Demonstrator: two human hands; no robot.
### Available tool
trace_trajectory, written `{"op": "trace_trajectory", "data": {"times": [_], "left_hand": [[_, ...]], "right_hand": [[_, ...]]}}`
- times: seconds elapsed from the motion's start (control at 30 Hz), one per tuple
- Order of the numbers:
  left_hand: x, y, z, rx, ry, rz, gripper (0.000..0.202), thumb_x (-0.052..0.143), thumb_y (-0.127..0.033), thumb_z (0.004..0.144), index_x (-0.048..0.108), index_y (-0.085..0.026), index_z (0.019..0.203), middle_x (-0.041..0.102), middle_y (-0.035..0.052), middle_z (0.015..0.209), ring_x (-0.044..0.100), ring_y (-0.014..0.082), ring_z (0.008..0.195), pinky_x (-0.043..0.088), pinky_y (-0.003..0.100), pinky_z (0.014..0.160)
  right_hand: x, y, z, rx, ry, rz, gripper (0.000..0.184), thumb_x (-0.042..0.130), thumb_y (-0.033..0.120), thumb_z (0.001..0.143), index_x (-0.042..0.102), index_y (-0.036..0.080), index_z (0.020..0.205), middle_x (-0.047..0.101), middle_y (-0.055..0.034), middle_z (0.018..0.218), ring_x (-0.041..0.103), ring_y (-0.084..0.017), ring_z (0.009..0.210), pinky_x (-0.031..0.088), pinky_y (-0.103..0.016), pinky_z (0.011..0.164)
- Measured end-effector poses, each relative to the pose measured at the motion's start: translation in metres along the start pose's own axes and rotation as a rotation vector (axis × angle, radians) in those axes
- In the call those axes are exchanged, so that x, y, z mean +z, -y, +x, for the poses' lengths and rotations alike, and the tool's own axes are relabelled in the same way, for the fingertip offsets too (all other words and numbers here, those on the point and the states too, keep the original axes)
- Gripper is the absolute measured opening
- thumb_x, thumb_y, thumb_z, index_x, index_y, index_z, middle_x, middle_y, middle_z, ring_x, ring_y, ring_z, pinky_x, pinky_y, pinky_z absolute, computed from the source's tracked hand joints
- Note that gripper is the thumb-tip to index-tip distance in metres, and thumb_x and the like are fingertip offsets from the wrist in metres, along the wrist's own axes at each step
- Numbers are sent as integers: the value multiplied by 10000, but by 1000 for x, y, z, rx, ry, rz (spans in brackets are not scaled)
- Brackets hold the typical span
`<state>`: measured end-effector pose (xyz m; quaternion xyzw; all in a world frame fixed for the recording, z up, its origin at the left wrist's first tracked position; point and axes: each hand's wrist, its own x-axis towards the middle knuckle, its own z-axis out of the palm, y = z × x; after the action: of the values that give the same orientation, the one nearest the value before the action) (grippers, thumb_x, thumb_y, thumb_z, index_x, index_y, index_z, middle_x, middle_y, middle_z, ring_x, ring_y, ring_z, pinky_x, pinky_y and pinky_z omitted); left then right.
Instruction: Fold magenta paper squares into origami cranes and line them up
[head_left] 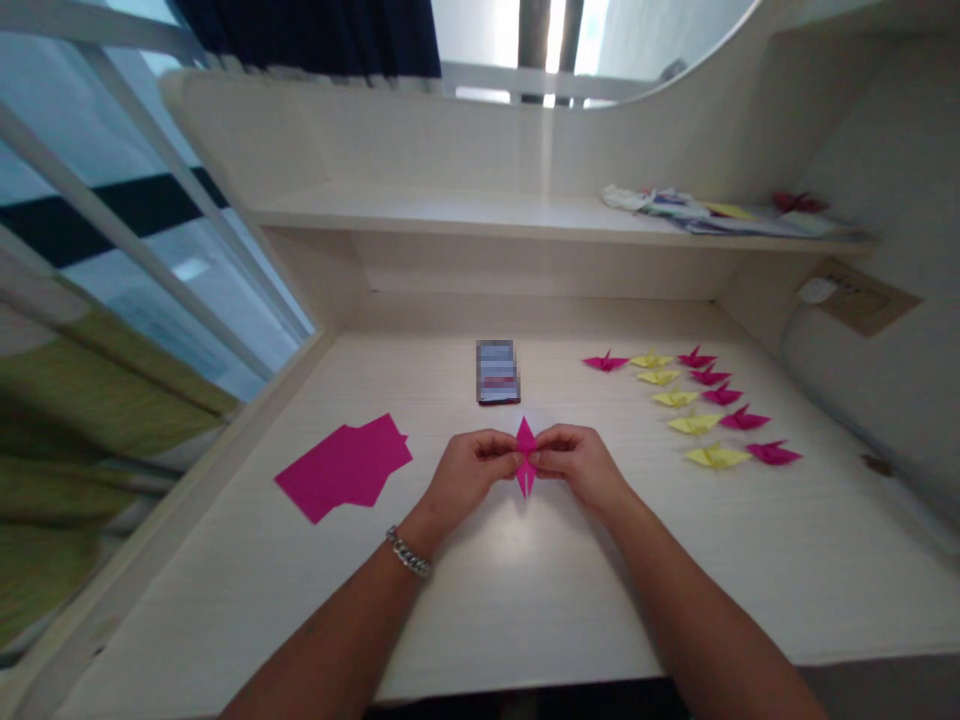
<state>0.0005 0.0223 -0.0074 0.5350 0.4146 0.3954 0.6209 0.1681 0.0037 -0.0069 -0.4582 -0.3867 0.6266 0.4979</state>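
Magenta folded paper (526, 458), narrow diamond, seemingly creased.

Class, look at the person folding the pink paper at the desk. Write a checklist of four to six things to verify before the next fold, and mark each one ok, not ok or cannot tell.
1. Both hands grip the folded pink piece: left hand and right hand pinch it from either side. Ok.
2. Piece held above a bare part of the desk. Ok.
3. Spare pink sheets lie flat, left of the hands. Ok.
4. Finished cranes sit in rows to the right, apart from the hands. Ok.
5. Phone lies behind the piece, not touching it. Ok.
6. Creases sharp and aligned. Cannot tell.
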Motion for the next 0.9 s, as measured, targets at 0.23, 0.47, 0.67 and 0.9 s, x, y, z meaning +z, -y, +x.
{"op": "trace_trajectory", "data": {"times": [0.23,0.47,0.67,0.9], "left_hand": [[-1,-2,-1,43,-6,2,82,707,-161,643,715,-153,725,688,28,703,616,137,641,521,276,650],[-5,2,0,144,1,139,71,685,-135,662,729,-171,705,701,30,706,618,139,643,503,263,661],[-4,1,0,128,0,158,103,689,-147,662,734,-163,753,712,45,745,637,159,680,514,282,688],[1,1,-1,17,-36,29,128,712,-221,675,705,-126,760,699,57,701,637,154,639,533,295,661]], "right_hand": [[-2,1,-3,9,58,59,181,778,179,510,710,170,678,688,-11,658,630,-148,598,526,-335,676],[-1,2,-2,20,66,31,181,745,287,611,708,148,720,689,-44,699,627,-151,629,528,-323,676],[1,0,0,-66,4,-93,225,785,278,559,670,154,708,667,-13,653,604,-137,581,508,-299,622],[-1,-3,1,-131,5,-227,169,750,250,604,665,160,719,664,-9,650,597,-135,586,479,-280,603]]}}
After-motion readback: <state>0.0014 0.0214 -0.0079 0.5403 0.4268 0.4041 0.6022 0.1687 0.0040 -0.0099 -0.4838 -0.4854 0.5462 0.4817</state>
